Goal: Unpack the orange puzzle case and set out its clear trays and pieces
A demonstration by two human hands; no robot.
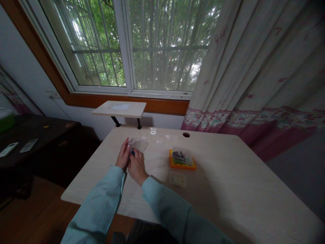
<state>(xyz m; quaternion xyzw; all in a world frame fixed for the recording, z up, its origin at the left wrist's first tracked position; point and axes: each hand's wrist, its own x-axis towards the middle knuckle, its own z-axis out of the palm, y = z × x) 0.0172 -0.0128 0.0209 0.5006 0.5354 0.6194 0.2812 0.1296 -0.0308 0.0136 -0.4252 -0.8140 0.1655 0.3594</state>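
My left hand [123, 156] and my right hand [137, 166] meet over the left part of a pale wooden table [228, 183]. Together they pinch a clear plastic bag [139, 145] that sticks up and to the right from my fingers. A small blue piece [132, 153] shows between the fingertips, and I cannot tell which hand grips it. To the right of my hands lies an orange tray [182, 159] with several small dark parts under a clear lid. A small clear packet [178, 179] lies flat just in front of the tray.
A small raised shelf [119, 109] stands at the table's far edge under the window, and a cable hole [186, 135] sits near it. A dark cabinet [38, 135] with two remotes [19, 147] stands to the left. Curtains [261, 67] hang on the right.
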